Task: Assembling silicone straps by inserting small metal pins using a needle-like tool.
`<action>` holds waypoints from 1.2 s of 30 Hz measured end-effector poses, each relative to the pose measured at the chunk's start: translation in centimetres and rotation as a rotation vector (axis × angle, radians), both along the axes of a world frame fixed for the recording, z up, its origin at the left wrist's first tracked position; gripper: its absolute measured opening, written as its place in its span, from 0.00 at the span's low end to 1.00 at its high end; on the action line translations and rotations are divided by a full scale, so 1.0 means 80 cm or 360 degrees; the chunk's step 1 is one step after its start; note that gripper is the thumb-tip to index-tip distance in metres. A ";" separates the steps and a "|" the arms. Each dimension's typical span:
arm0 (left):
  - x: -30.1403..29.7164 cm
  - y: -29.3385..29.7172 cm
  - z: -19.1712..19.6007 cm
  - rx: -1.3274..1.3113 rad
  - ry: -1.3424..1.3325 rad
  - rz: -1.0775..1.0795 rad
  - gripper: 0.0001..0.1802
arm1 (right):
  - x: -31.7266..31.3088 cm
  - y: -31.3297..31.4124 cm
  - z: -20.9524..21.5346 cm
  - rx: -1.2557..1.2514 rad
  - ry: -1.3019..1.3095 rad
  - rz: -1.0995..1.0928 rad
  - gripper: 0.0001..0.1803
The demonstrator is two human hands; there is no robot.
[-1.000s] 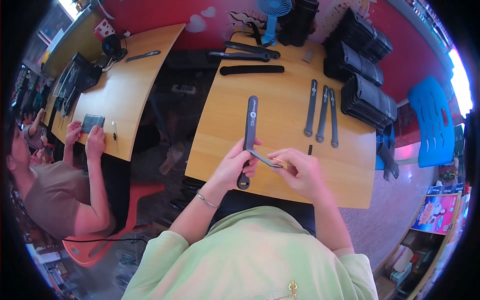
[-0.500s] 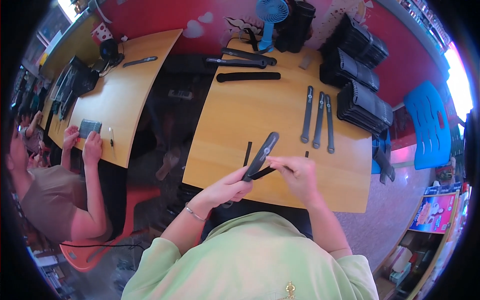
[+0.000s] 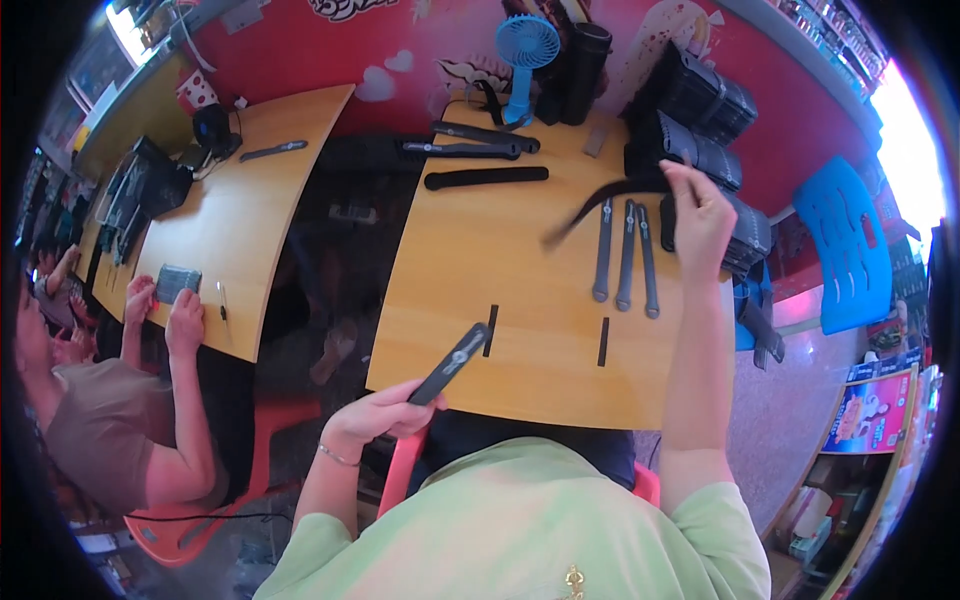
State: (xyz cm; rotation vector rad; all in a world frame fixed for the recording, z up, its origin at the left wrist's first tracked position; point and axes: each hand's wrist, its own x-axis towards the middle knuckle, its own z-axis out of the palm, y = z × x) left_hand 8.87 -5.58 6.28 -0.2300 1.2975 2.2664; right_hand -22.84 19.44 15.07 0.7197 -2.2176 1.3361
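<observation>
My left hand [image 3: 375, 415], low near the front table edge, is closed on one end of a dark grey strap [image 3: 450, 365] with a light printed mark. At the right, my right hand [image 3: 703, 215] is raised above the table and pinches one end of a black strap [image 3: 612, 188]. Its free end hangs leftward and is blurred. Beneath it lie three grey straps [image 3: 626, 255] side by side. Stacks of bundled dark straps [image 3: 705, 150] stand behind my right hand, which partly hides the nearest. Two short black strips [image 3: 603, 342] lie on the wooden table [image 3: 540, 385].
More straps [image 3: 487, 178] lie at the far left of the table, near a blue fan [image 3: 526, 45] and a black cylindrical case [image 3: 585, 75]. A blue chair [image 3: 845, 245] stands at the right. Leftward, a seated person [image 3: 120, 420] works at another table [image 3: 240, 210].
My hands have moved apart. The right hand lifted up and to the right with the black strap; the left drew back lower left, keeping the grey strap. The view shifted slightly.
</observation>
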 end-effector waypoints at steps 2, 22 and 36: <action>0.019 -0.008 -0.015 0.0029 -0.0175 0.0203 0.12 | -0.012 -0.004 0.007 -0.0056 0.0155 -0.0178 0.09; -0.127 0.050 -0.056 0.0965 0.0322 0.0730 0.20 | 0.057 -0.014 -0.133 0.1004 0.0012 0.0402 0.12; -0.149 0.059 -0.063 0.1342 0.0366 0.0957 0.22 | 0.052 0.001 -0.155 0.1056 -0.0019 0.0307 0.12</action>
